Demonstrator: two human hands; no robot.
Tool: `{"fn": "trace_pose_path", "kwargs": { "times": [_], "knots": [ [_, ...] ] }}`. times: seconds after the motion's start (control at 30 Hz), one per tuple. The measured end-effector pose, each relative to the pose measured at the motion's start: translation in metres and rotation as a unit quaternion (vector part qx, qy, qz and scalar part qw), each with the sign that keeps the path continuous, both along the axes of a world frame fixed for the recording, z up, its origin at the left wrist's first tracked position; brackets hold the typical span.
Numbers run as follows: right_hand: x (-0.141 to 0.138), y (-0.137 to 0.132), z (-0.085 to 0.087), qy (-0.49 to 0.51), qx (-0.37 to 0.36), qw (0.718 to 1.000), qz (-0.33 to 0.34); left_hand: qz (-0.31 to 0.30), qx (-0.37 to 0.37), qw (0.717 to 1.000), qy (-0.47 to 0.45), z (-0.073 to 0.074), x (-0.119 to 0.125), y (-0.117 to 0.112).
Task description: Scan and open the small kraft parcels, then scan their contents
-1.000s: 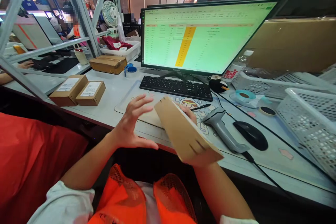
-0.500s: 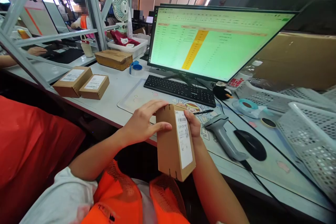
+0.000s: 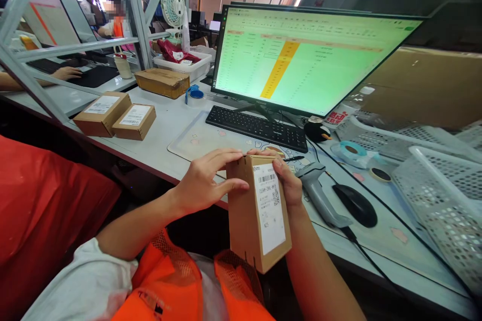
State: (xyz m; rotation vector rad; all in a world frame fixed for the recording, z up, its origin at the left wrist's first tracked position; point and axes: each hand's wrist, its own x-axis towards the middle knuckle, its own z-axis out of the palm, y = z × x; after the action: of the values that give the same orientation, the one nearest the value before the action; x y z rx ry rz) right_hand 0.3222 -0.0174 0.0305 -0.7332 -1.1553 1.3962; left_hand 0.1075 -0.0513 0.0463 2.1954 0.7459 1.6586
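A brown cardboard box (image 3: 244, 215) with a white shipping label (image 3: 271, 210) is held upright over the desk's front edge. My left hand (image 3: 209, 178) grips its upper left side, thumb on the near face and fingers over the top. Around the right side, my right hand (image 3: 288, 180) is closed on the box, thumb beside the label; some of its fingers are hidden behind the box. Just right of this hand lies a grey barcode scanner (image 3: 324, 198), and a black pen (image 3: 293, 159) is partly covered behind the hand.
Behind the box are a keyboard (image 3: 256, 128) and a lit monitor (image 3: 301, 60). A mouse (image 3: 356, 204), tape roll (image 3: 352, 153) and white basket (image 3: 444, 200) occupy the right. Two labelled boxes (image 3: 134, 121) stand left. Beyond the metal frame (image 3: 131, 15), a co-worker's hand (image 3: 67, 73) rests on a mouse pad.
The box has moved slightly right and lower and turned, so its label faces me more fully. Both hands stay on it.
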Motion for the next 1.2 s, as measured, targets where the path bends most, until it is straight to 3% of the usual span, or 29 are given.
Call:
{"fn": "trace_pose_path", "kwargs": {
  "times": [0.13,0.27,0.43,0.53,0.67,0.83,1.0,1.07,1.2],
  "knots": [
    [0.003,-0.004,0.002,-0.005,0.019,1.0,-0.003,-0.012,-0.031,0.999,-0.024,-0.001,0.003,-0.005],
    [0.004,-0.004,0.0,-0.009,0.007,1.0,0.008,-0.035,-0.124,0.99,-0.056,0.001,0.003,-0.008],
    [0.0,-0.008,-0.001,-0.007,-0.033,0.999,-0.026,-0.093,-0.236,0.965,-0.068,0.001,-0.003,0.0],
    [0.001,-0.012,-0.001,-0.017,-0.062,0.998,0.016,-0.121,-0.276,0.95,-0.081,-0.002,-0.01,0.008],
    [0.004,-0.015,-0.002,-0.063,-0.129,0.986,0.09,-0.125,-0.243,0.96,-0.058,-0.003,-0.015,0.01],
    [-0.004,-0.019,-0.003,-0.065,-0.135,0.988,0.03,-0.066,-0.178,0.98,-0.058,-0.001,-0.011,0.009],
    [-0.017,-0.02,-0.002,-0.056,-0.141,0.988,0.006,0.021,-0.059,0.997,-0.041,0.002,-0.012,0.015],
    [-0.02,-0.019,-0.002,-0.047,-0.152,0.987,0.004,0.013,-0.054,0.998,-0.006,0.006,-0.016,0.021],
    [-0.023,-0.019,-0.002,-0.038,-0.196,0.98,-0.003,-0.068,-0.113,0.99,0.043,0.012,-0.026,0.038]
  ]
}}
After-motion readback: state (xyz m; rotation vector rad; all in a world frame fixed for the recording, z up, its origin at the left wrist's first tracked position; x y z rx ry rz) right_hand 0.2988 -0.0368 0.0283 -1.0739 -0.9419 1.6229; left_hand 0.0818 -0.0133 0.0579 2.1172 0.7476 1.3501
